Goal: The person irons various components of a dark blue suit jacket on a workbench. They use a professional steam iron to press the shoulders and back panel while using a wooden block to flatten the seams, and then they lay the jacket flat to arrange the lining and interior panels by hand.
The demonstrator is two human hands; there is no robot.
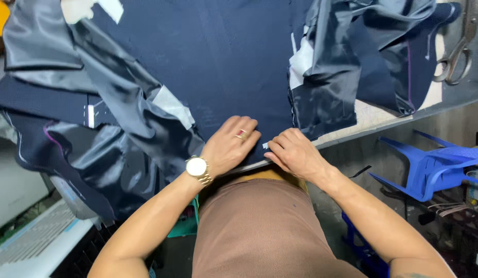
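Observation:
A large piece of dark navy cloth (218,62) with shiny grey lining (120,103) lies spread over the worktable. My left hand (231,144), wearing a ring and a gold wristwatch, presses flat on the cloth at its near edge. My right hand (295,152) is beside it, its curled fingers pinching the cloth's edge by a small white mark. The two hands almost touch.
Large metal scissors (457,56) lie on the table at the far right. A blue plastic chair (434,164) lies tipped on the floor to the right. The table's edge (403,117) runs diagonally. More lining (352,67) is bunched at the upper right.

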